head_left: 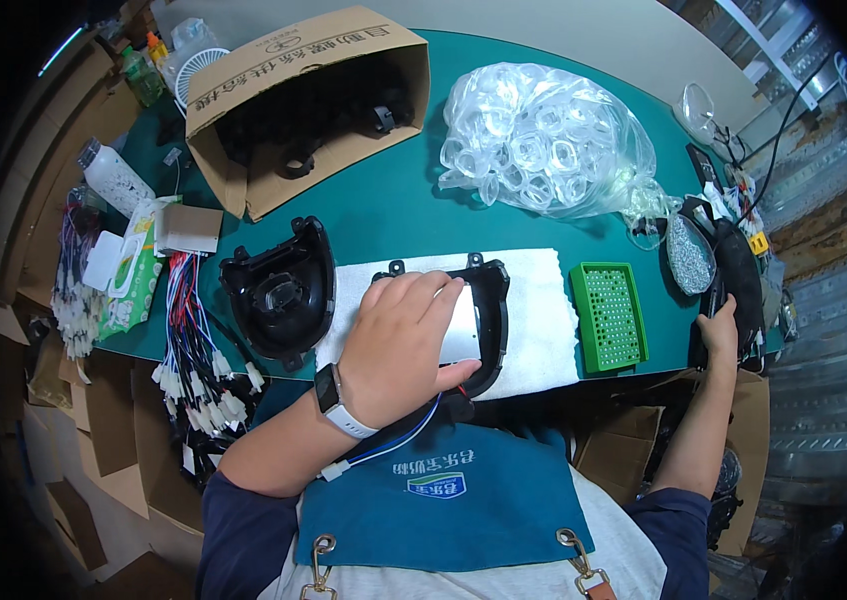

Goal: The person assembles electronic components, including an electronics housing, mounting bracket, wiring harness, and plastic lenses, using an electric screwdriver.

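Observation:
My left hand (398,325) lies over a black plastic housing (490,320) on a white cloth (540,320). Its fingers and thumb curve around a flat white panel (461,335) set in the housing, gripping the two together. Blue and white leads with a white connector (335,469) trail from beneath that hand toward my apron. At the table's right edge, my right hand (719,325) closes around a slim black object (711,297) that is mostly hidden by the fingers. A second black housing (283,292), with a rounded recess, sits left of the cloth.
A green tray (584,330) of small screws stands right of the cloth, with a scoop of small metal parts (688,255) beyond. Farther back are a bag of clear plastic rings (553,140) and a carton of black parts (233,190). Wire bundles (183,320) hang at left.

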A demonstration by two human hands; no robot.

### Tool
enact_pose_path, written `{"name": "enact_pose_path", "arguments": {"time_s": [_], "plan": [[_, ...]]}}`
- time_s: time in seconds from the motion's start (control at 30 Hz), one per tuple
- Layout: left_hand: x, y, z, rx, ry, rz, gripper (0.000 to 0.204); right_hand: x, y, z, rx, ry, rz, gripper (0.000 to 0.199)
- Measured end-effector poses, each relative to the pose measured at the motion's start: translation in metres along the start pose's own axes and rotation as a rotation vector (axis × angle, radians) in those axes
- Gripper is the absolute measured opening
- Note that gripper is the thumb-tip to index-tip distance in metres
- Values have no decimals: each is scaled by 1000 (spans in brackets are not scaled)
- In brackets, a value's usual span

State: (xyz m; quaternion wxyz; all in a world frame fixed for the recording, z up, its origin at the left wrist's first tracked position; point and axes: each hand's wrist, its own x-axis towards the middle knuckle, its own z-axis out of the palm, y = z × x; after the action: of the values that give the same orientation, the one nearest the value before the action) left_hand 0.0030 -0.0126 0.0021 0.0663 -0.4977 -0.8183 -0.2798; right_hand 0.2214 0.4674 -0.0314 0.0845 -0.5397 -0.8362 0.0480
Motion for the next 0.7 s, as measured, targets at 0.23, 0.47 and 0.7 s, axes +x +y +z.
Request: {"name": "enact_pose_path", "arguments": {"time_s": [0.23,0.47,0.7], "plan": [[2,-2,4,-51,14,-41,71,-4,32,-48,1128,273,-29,36],[3,1,3,-6,-20,-72,74,-120,-140,-107,1744,295,-331,47],[5,0,3,-36,-35,-70,74,-123,-179,-47,1894,162,-613,61]]}}
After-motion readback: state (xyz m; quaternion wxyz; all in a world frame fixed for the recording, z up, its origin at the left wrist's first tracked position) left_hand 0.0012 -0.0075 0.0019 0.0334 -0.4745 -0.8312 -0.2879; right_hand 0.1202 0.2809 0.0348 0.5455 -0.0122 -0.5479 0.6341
